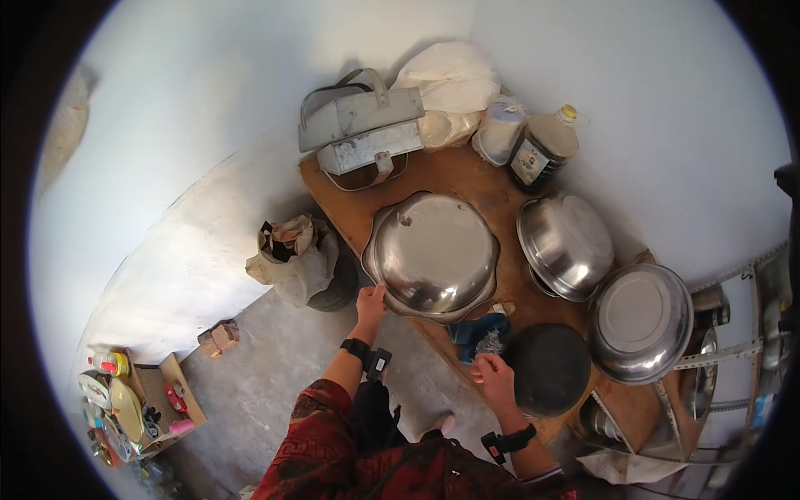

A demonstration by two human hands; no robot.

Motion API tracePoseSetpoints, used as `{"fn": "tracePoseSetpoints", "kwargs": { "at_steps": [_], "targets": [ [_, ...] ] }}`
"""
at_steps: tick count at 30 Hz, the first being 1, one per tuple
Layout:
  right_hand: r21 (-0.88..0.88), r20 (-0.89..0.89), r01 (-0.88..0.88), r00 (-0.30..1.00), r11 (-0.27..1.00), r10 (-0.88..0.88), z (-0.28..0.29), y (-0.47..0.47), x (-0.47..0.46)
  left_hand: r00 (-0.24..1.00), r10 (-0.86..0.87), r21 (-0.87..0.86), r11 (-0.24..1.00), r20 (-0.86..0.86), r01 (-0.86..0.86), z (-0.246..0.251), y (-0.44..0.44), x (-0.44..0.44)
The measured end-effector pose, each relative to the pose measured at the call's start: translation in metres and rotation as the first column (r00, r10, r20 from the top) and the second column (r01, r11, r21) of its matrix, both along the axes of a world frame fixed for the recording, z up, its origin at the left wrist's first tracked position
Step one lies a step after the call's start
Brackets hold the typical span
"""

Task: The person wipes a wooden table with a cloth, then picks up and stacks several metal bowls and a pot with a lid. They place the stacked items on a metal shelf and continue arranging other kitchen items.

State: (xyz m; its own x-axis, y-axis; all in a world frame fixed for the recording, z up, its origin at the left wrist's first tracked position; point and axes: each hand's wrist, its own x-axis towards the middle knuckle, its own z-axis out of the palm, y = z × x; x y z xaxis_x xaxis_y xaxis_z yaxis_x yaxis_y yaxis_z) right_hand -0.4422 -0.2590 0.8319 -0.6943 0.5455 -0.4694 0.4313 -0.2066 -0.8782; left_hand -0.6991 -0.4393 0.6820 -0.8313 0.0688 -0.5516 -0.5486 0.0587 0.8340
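Note:
A large metal basin (pixel 434 250) with a scalloped rim lies bottom up on the brown wooden table (pixel 500 187). My left hand (pixel 371 304) grips its near left rim. Close to the table's near edge, my right hand (pixel 494 375) touches or holds the lower end of a steel wool scourer (pixel 489 344); the fingers are curled, and the hold is hard to make out. A blue cloth (pixel 469 334) lies beside the scourer. Just right of my right hand is a round black pan or lid (pixel 548 370).
Overturned steel basins (pixel 565 244) stand at the right, near a metal shelf rack (pixel 719 356). Grey metal boxes (pixel 362 119), white plastic bags (pixel 447 78) and a dark jug (pixel 544 147) line the back. A bag-lined bin (pixel 306 262) stands left of the table; bricks (pixel 219 339) lie on the floor.

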Motion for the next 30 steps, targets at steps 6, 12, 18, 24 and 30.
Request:
{"fn": "tracePoseSetpoints", "kwargs": {
  "at_steps": [6,12,18,24,30],
  "targets": [
    [0.042,0.082,0.046,0.995,0.998,-0.049,-0.030,-0.026,-0.030,0.985,-0.084,0.272,0.961,0.149,0.041,0.008,-0.010,-0.011],
    [0.024,0.108,0.196,0.974,0.980,-0.198,-0.041,-0.020,-0.029,0.968,-0.114,0.296,0.954,0.223,0.044,0.017,-0.019,-0.014],
    [0.048,0.104,0.264,0.958,0.963,-0.268,-0.067,-0.016,-0.019,0.938,-0.103,0.508,0.857,0.331,-0.084,0.014,-0.045,-0.022],
    [0.244,0.101,0.299,0.938,0.923,-0.331,-0.075,-0.006,-0.015,0.948,-0.251,0.741,0.671,0.197,0.024,0.011,-0.054,-0.030],
    [0.809,0.226,-0.043,0.943,0.586,-0.243,-0.039,-0.005,-0.022,0.954,-0.260,0.880,0.476,0.152,-0.010,0.040,-0.050,-0.031]
  ]
}}
